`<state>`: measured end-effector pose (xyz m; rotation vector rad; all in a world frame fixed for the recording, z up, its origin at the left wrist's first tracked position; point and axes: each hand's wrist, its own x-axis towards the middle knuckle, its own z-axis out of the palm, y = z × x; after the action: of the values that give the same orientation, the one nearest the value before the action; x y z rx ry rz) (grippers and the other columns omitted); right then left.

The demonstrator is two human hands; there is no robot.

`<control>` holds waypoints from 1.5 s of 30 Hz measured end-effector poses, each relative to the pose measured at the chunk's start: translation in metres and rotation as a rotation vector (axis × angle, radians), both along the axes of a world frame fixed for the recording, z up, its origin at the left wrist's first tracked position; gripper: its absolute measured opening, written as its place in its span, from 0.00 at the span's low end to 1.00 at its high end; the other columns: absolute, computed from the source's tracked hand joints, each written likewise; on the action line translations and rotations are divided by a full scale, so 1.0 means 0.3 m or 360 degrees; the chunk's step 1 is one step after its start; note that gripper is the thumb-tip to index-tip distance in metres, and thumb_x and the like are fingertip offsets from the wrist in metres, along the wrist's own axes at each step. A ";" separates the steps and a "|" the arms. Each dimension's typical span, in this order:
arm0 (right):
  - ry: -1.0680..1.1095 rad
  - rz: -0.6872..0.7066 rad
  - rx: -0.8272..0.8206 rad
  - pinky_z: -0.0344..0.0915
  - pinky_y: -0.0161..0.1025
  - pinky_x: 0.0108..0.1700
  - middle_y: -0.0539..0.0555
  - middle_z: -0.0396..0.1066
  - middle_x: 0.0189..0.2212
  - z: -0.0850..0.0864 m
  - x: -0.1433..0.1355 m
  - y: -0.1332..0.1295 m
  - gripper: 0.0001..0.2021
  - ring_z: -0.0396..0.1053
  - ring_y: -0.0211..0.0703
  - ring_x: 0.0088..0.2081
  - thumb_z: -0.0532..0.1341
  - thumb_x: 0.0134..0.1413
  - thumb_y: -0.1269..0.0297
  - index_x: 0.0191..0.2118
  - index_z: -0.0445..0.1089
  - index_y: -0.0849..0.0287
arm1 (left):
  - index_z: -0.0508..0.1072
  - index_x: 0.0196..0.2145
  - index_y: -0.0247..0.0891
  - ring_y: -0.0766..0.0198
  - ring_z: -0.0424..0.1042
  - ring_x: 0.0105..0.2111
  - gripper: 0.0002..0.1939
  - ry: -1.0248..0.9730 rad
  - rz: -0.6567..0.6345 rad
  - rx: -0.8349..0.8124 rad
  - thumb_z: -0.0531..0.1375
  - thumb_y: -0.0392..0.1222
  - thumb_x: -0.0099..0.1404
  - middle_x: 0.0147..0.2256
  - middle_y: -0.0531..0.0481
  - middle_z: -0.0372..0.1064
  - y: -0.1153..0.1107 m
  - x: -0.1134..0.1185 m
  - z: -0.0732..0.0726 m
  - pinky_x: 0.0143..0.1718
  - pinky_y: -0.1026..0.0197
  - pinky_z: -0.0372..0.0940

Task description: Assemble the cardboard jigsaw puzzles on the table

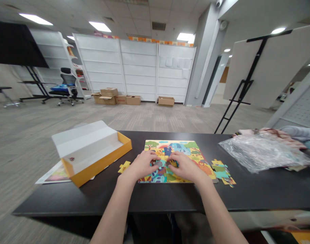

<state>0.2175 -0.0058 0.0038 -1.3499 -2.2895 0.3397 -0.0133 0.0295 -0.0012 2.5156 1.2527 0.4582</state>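
Observation:
A colourful jigsaw puzzle (pixel 181 149) lies flat on the black table (pixel 149 198), mostly assembled. My left hand (pixel 144 164) and my right hand (pixel 185 166) both rest on its middle, fingers curled down and pressing on pieces where the fingertips meet. Whether either hand pinches a loose piece is hidden by the fingers. A single yellow loose piece (pixel 124 166) lies just left of my left hand. A small cluster of joined loose pieces (pixel 222 172) lies right of the puzzle, close to my right hand.
An open yellow box with a white lid (pixel 90 150) stands at the table's left, on a printed sheet (pixel 54 174). Crumpled clear plastic (pixel 261 152) and folded cloth (pixel 297 134) cover the right side. An easel, cardboard boxes and an office chair stand behind.

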 end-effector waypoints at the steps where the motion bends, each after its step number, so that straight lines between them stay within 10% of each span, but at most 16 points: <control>1: -0.0008 -0.0004 0.0005 0.66 0.45 0.53 0.58 0.74 0.42 0.000 0.000 -0.001 0.07 0.71 0.50 0.47 0.63 0.57 0.71 0.40 0.77 0.59 | 0.80 0.49 0.47 0.51 0.70 0.55 0.15 0.0012 0.0005 -0.0005 0.62 0.46 0.65 0.54 0.47 0.73 -0.002 0.001 0.004 0.58 0.50 0.63; 45: -0.0034 -0.0034 -0.0031 0.65 0.46 0.56 0.58 0.73 0.44 -0.002 -0.010 0.000 0.10 0.70 0.49 0.49 0.61 0.60 0.71 0.44 0.77 0.58 | 0.76 0.51 0.42 0.50 0.68 0.58 0.17 0.0037 0.0023 0.0047 0.56 0.49 0.69 0.56 0.43 0.72 -0.019 0.015 -0.005 0.59 0.50 0.62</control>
<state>0.2145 -0.0059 0.0033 -1.3928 -2.2931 0.3434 -0.0089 0.0236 -0.0026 2.5450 1.2825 0.4550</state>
